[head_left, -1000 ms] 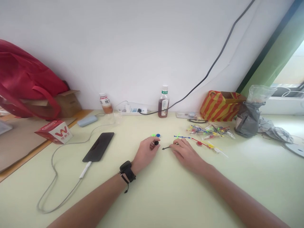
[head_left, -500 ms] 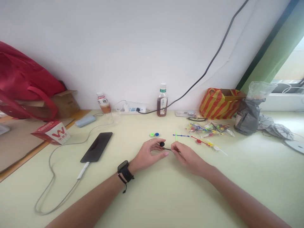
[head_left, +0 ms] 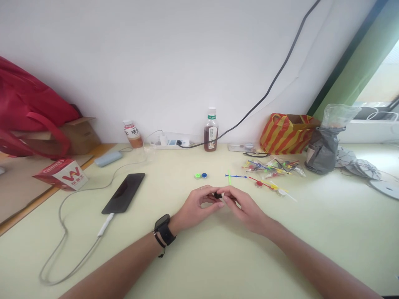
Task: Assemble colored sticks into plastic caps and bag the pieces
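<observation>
My left hand (head_left: 201,204) and my right hand (head_left: 245,204) meet above the table, fingertips closed around a small black round piece (head_left: 217,195). Fingers cover most of this piece, and the thin black stick is hidden. Just beyond my left hand are a green round piece (head_left: 197,176) and a blue round piece (head_left: 204,175). Past my right hand, a blue arrow (head_left: 237,176) crosses a bright green stick (head_left: 230,179). Farther right lie a red arrow (head_left: 258,181), a red round piece (head_left: 258,184), a yellow piece (head_left: 274,187) and a white one (head_left: 281,193).
Bagged colourful pieces (head_left: 271,166) lie at right, before a striped bag (head_left: 283,133) and a grey bag (head_left: 322,151). A bottle (head_left: 211,133) stands by the wall near a power strip (head_left: 174,143). A cabled phone (head_left: 124,193) and a red-white box (head_left: 62,174) are left.
My hands have come together: my right fingers now reach the black round piece beside my left fingers. The black stick seen between them before is out of sight.
</observation>
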Tool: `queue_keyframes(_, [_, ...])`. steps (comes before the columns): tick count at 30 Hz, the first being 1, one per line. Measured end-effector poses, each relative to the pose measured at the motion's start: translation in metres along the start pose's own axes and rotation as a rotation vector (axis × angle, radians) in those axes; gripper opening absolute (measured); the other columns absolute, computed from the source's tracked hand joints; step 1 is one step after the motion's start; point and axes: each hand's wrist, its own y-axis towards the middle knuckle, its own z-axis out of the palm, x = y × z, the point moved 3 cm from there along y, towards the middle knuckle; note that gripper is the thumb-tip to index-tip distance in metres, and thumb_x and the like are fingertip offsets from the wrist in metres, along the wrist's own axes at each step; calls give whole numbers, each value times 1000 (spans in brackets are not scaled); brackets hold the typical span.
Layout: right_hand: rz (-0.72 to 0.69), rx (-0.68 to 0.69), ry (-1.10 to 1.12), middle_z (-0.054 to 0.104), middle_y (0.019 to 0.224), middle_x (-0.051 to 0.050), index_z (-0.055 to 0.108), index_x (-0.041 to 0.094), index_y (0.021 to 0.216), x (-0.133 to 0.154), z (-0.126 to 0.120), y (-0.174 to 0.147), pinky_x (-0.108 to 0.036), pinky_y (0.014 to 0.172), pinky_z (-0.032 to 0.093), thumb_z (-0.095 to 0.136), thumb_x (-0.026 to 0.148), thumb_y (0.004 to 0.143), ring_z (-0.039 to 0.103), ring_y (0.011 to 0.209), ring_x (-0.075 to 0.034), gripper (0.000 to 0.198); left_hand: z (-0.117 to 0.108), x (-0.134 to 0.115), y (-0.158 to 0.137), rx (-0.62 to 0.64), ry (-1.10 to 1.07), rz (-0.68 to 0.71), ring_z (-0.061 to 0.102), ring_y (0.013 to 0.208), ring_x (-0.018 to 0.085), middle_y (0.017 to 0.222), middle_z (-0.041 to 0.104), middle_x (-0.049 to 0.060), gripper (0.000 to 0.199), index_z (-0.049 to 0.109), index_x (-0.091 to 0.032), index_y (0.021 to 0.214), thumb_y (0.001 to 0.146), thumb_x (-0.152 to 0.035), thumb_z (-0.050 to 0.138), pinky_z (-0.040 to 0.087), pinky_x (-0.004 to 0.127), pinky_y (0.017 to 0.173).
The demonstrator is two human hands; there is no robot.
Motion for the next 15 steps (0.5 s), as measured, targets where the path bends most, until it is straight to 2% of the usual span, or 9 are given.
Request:
queue_keyframes(2, [38,11,62,55,87,-1,47,27,121,4,-1,-2,-31,73,48,36,35,108,53,78,-18,18,1,1,0,4,-8,-8,72,105,25,118,70,11,36,72,-22,127,94,-36,70,60,44,100])
queue_keyframes(6, [21,52,142,50,86,1,38,28,115,10,0,-4,-31,76,47,34,36,109,50,78,-17,11,0,1,-1,6,25,-5,70,108,25,118,70,11,35,71,-23,129,96,-33,69,58,42,100])
queue_keyframes(12, [16,-25,34,58,92,-2,42,27,120,-4,3,-2,-32,73,47,40,34,107,55,81,-19,15,0,6,-1,4,39,-22,69,102,23,115,70,11,31,73,-23,126,98,-33,65,60,39,93])
queue_keyframes(15, [-1,-45,26,61,99,-4,46,26,120,-5,1,-1,-33,78,49,41,32,107,58,88,-20,15,0,9,-1,-13,50,-30,69,101,23,115,70,11,31,74,-22,125,98,-34,66,60,39,92])
